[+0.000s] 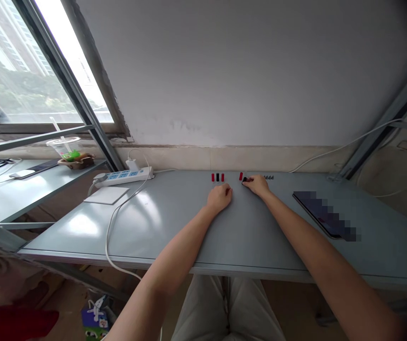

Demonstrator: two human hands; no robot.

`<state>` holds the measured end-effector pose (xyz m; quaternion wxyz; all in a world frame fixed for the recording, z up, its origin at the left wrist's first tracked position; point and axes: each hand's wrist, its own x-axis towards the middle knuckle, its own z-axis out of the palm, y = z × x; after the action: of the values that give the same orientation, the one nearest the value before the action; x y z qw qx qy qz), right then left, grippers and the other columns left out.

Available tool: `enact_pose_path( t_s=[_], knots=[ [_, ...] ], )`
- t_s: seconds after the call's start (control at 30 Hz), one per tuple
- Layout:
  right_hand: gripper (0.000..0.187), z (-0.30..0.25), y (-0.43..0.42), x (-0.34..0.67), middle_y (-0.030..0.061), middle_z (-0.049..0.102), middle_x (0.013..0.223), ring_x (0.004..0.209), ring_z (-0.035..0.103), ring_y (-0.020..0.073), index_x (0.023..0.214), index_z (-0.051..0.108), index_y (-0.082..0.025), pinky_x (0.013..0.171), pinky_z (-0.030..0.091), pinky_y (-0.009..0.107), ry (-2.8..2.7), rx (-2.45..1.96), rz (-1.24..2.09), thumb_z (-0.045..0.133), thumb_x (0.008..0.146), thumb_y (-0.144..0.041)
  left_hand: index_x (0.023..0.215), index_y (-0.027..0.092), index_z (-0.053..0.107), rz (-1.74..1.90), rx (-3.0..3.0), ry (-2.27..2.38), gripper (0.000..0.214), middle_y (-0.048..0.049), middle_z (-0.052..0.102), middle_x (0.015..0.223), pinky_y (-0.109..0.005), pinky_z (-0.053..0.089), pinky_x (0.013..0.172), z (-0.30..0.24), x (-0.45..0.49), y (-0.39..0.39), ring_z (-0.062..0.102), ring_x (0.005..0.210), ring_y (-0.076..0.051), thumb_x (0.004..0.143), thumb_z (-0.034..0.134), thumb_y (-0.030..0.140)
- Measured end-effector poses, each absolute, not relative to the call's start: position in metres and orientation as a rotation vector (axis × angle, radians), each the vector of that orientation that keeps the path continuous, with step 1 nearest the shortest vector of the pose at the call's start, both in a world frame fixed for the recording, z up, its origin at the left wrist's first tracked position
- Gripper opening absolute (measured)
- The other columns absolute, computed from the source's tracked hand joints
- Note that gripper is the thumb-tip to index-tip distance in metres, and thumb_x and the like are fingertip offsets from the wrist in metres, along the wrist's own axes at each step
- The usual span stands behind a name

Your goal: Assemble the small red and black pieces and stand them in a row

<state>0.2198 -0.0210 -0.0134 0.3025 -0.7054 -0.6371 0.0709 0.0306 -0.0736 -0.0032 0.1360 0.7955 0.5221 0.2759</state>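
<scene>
My right hand [256,184] pinches a small black block [245,180] between thumb and fingertips, low over the desk. Just left of it is a small red block [240,176], tilted slightly. Several tiny dark pieces [269,177] sit in a row beyond my right hand, partly hidden by it. My left hand [219,197] rests on the desk with fingers curled closed; whatever may be inside is hidden. Behind it, side by side, are a red block [212,177], a black block [218,177] and another red block [222,177].
On the grey desk [175,213], a power strip [125,176] and a flat white square [107,195] lie to the left. A white cable [109,227] runs over the front edge. A dark tablet-like device [320,215] lies right. A wall [246,94] closes the back.
</scene>
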Motion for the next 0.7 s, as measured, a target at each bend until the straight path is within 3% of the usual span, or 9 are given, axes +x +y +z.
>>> enact_pose_path(
  t_s=[0.7],
  knots=[
    [0.014,-0.016,-0.008,0.204,0.0107,0.066,0.08,0.077,0.06,0.0207,0.076,0.064,-0.016,0.066,0.042,0.028,-1.738,-1.965,0.141,0.058,0.071,-0.028,0.085,0.019,0.061,0.763,2.307,1.535,0.025,-0.007,0.063,0.078,-0.029,0.043,0.065,-0.003,0.033,-0.074,0.056,0.071,-0.018,0.083,0.039,0.031]
  ],
)
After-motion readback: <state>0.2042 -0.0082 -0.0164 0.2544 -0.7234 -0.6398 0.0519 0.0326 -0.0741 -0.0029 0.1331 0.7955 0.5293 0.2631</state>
